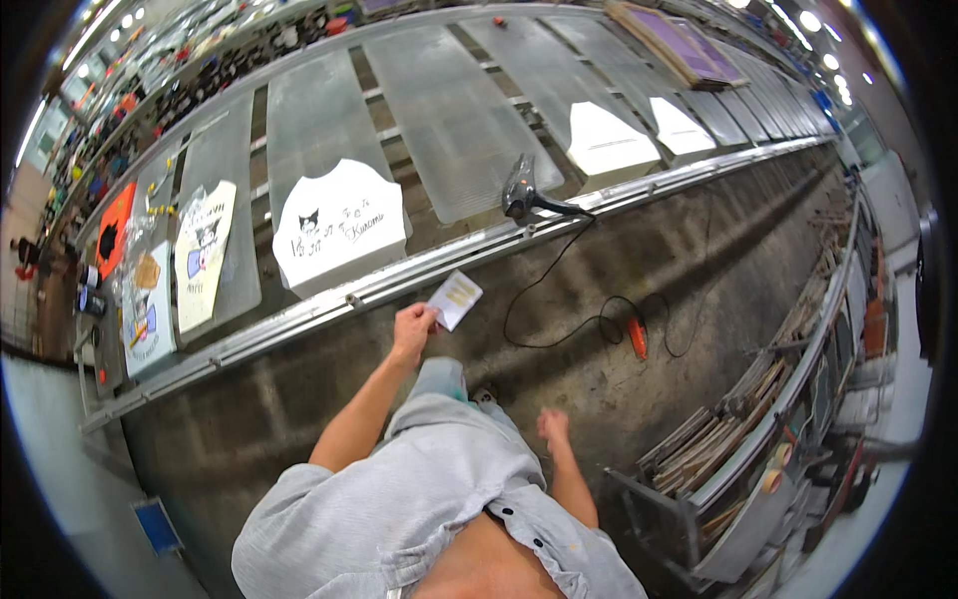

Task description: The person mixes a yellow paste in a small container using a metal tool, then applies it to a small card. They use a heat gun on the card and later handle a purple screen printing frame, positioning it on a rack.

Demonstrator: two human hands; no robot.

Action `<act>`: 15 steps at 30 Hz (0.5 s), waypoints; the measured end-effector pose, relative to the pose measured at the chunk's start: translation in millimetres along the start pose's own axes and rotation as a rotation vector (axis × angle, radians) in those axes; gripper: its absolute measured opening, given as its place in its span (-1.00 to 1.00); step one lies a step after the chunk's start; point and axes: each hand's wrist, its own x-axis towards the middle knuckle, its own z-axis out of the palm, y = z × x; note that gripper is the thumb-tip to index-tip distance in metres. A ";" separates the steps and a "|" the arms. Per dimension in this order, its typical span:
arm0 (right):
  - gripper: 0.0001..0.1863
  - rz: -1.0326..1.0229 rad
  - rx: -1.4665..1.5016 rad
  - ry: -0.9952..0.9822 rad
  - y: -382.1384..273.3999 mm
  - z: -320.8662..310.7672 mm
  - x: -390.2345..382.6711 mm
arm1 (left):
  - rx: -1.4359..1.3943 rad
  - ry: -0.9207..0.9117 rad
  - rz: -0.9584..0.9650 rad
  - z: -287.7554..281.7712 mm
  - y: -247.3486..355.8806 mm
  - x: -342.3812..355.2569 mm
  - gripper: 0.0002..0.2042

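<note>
My left hand [413, 331] pinches one edge of a small white paper card [457, 299] with yellowish marks on it. The card is out in front of the long table's metal rail [399, 268]. Down at my side, my right hand [552, 424] is loosely closed, with nothing visible in it. A white shirt-shaped fabric piece [339, 262] printed with a dark cartoon figure and lettering lies on the table, beyond the left hand. To its right, a black hair dryer [520, 188] rests at the table edge.
Pale yellow [205, 255] and orange [117, 225] pieces lie at the far left. Plain white pieces [607, 140] sit farther right, and a purple framed screen [689, 50] lies at the back. A black cord [509, 309] trails to an orange socket [638, 338] on the floor. A rack of wooden strips [718, 424] stands right.
</note>
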 end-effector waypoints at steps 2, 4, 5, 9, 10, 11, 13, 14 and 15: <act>-0.79 -0.160 -0.103 -0.026 -72.0 -1.4 28.4 | -0.070 0.017 -0.063 1.6 8.3 19.9 -0.88; -0.79 -0.391 -0.252 0.062 -145.8 7.5 52.5 | -0.100 0.090 -0.072 5.8 14.2 45.2 -0.89; -0.78 -0.461 -0.419 0.169 -182.7 14.5 63.0 | -0.094 0.116 -0.067 8.2 16.9 59.7 -0.90; -0.69 -0.857 -0.397 0.183 -304.7 52.3 79.2 | -0.136 0.150 0.021 28.1 19.0 130.4 -0.91; -0.67 -0.888 -0.486 0.219 -328.4 65.5 78.6 | -0.121 0.190 -0.027 32.2 18.2 146.4 -0.91; -0.64 -0.964 -0.565 0.239 -346.1 74.0 75.5 | -0.141 0.212 -0.057 39.2 13.2 155.6 -0.90; -0.58 -1.129 -0.710 0.259 -374.6 93.2 72.9 | -0.127 0.275 -0.139 50.8 6.2 183.3 -0.89; -0.54 -1.273 -0.775 0.255 -401.9 107.2 83.0 | -0.202 0.263 -0.165 60.9 6.0 203.0 -0.89; -0.49 -1.315 -0.846 0.232 -416.3 117.7 88.2 | -0.178 0.282 -0.149 62.7 4.4 215.1 -0.89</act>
